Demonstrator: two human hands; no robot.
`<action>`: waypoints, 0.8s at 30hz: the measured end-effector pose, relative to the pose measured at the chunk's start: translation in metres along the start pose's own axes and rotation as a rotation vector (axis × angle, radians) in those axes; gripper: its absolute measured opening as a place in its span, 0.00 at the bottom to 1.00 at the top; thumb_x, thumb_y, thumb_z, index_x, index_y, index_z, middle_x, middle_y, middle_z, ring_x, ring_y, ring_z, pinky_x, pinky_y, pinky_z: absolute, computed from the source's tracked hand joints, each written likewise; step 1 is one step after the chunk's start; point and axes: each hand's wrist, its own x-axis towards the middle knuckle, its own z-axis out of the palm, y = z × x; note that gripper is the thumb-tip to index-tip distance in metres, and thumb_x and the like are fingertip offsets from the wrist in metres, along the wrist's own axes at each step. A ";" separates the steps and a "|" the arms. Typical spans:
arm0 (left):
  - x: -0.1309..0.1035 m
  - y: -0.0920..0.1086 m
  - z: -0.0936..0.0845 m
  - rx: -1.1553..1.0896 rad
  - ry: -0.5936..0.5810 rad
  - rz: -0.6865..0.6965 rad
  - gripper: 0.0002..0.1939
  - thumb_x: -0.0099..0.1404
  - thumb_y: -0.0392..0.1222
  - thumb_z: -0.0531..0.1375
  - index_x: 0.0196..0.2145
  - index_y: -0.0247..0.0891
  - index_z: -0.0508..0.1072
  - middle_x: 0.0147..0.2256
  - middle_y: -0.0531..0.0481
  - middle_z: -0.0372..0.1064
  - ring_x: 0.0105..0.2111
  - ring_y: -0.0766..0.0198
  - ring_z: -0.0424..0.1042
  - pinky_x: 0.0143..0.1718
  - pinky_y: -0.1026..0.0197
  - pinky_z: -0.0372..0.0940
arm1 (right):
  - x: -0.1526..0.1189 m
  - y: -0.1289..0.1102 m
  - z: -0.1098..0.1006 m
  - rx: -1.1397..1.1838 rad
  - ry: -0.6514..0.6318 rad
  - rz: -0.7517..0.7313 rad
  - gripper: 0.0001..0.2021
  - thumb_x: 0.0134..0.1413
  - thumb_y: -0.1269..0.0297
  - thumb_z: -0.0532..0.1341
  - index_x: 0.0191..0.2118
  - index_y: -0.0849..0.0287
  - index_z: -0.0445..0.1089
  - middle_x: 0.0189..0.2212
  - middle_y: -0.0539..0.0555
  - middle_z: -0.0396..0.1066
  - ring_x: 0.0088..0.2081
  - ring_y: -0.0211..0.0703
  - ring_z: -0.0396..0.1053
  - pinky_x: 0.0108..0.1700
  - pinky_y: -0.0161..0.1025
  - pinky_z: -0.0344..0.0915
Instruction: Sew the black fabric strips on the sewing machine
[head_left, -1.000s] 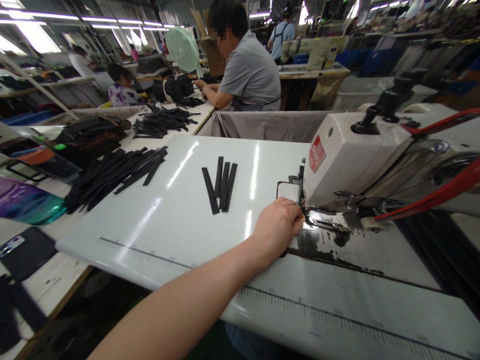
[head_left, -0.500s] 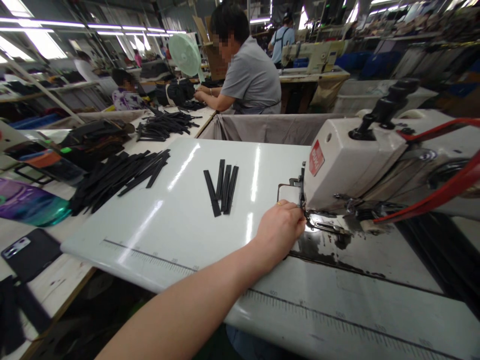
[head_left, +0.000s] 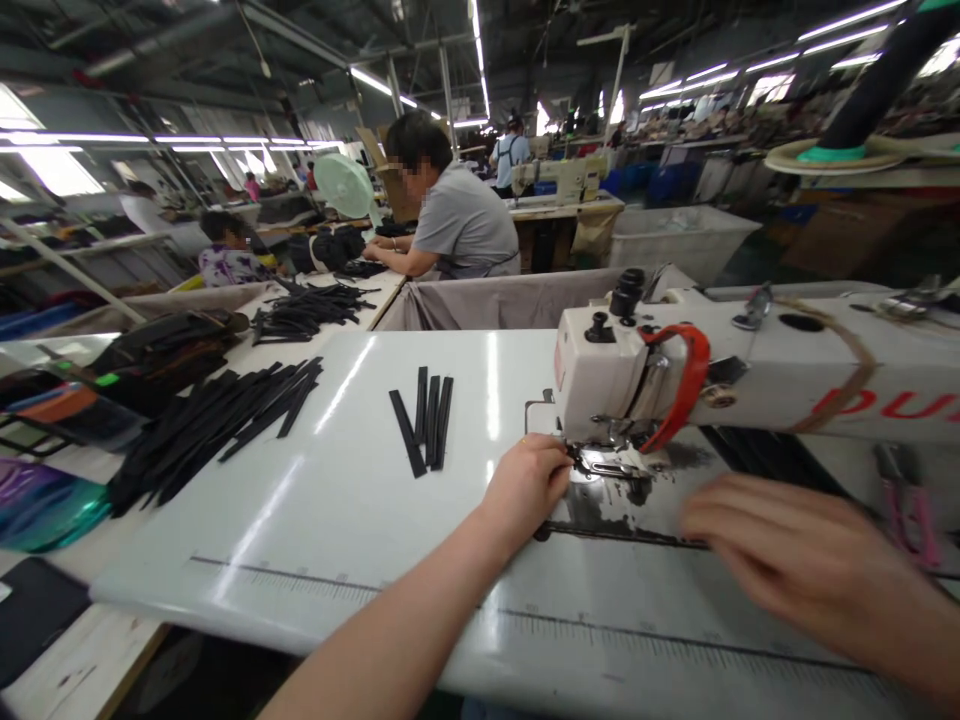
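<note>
My left hand (head_left: pixel 529 484) is at the needle area of the white sewing machine (head_left: pixel 600 375), its fingers pinched together; what they hold, if anything, is hidden. Over the right part of the metal plate (head_left: pixel 600 515) is my right hand (head_left: pixel 780 550), blurred, with its fingertips pointing left and their grip unclear. Several short black strips (head_left: pixel 431 425) lie on the pale tabletop (head_left: pixel 300 540) left of my left hand. Longer black pieces (head_left: pixel 772 460) lie behind my right hand, under the machine arm.
A large pile of black strips (head_left: pixel 217 430) covers the left table, with a dark phone (head_left: pixel 41 610) near its edge. Pink-handled scissors (head_left: pixel 907 510) lie at the right. Across the cloth-lined bin (head_left: pixel 502 300), a person in grey (head_left: pixel 472 215) handles black pieces.
My right hand has come into view from the right. My left hand remains by the needle area. The view has shifted up and right, showing more of the machine and the scissors.
</note>
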 end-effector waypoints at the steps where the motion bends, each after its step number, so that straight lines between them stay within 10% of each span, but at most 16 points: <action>1: -0.001 0.001 0.000 0.006 0.009 0.016 0.05 0.62 0.30 0.62 0.33 0.35 0.78 0.37 0.46 0.76 0.40 0.58 0.73 0.45 0.58 0.70 | 0.010 -0.002 0.015 0.030 -0.056 0.002 0.10 0.64 0.62 0.55 0.37 0.53 0.73 0.37 0.56 0.74 0.33 0.43 0.70 0.34 0.39 0.66; 7: -0.002 0.000 0.002 -0.008 0.029 0.062 0.05 0.63 0.30 0.61 0.34 0.36 0.78 0.37 0.45 0.76 0.39 0.58 0.74 0.43 0.58 0.70 | 0.037 0.000 0.072 0.143 -0.117 0.104 0.13 0.51 0.76 0.50 0.24 0.56 0.68 0.21 0.50 0.70 0.24 0.40 0.67 0.29 0.37 0.57; 24: -0.003 0.006 0.004 0.015 -0.014 0.021 0.06 0.66 0.32 0.59 0.33 0.37 0.76 0.36 0.46 0.73 0.40 0.58 0.71 0.44 0.56 0.69 | 0.029 0.003 0.074 0.248 -0.153 0.177 0.12 0.51 0.75 0.50 0.24 0.56 0.67 0.22 0.49 0.70 0.25 0.40 0.66 0.31 0.37 0.55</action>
